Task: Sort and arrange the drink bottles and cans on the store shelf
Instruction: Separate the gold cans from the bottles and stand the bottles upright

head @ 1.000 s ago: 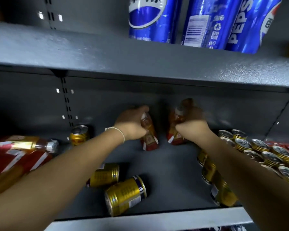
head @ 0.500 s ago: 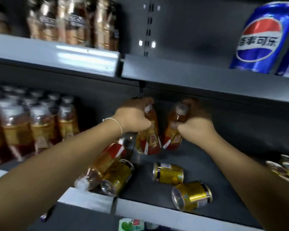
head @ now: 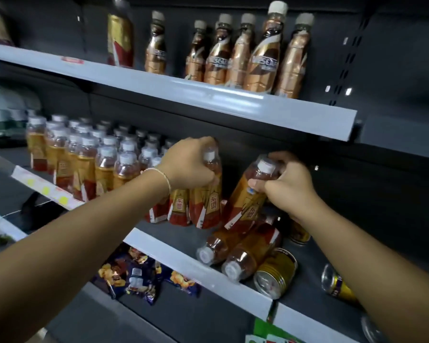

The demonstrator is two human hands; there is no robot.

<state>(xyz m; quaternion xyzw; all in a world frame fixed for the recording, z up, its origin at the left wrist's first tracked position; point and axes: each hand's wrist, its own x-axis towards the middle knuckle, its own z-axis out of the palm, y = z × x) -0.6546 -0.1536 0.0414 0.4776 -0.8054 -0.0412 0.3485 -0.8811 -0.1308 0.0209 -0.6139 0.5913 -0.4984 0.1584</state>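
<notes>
My left hand grips the top of an upright tea bottle with a red and gold label, standing at the right end of a block of the same bottles on the middle shelf. My right hand holds a second tea bottle by its neck, tilted left just beside the first. Two more tea bottles lie on their sides at the shelf front. Gold cans lie tipped over to their right.
The upper shelf carries brown coffee bottles. Snack bags lie on the shelf below. A further gold can lies at the right, partly behind my right forearm. The dark back panel is bare to the right.
The view has swung left and both hands have carried their tea bottles left, up to the block of standing bottles. The left bottle now stands upright against the row; the right one is tilted.
</notes>
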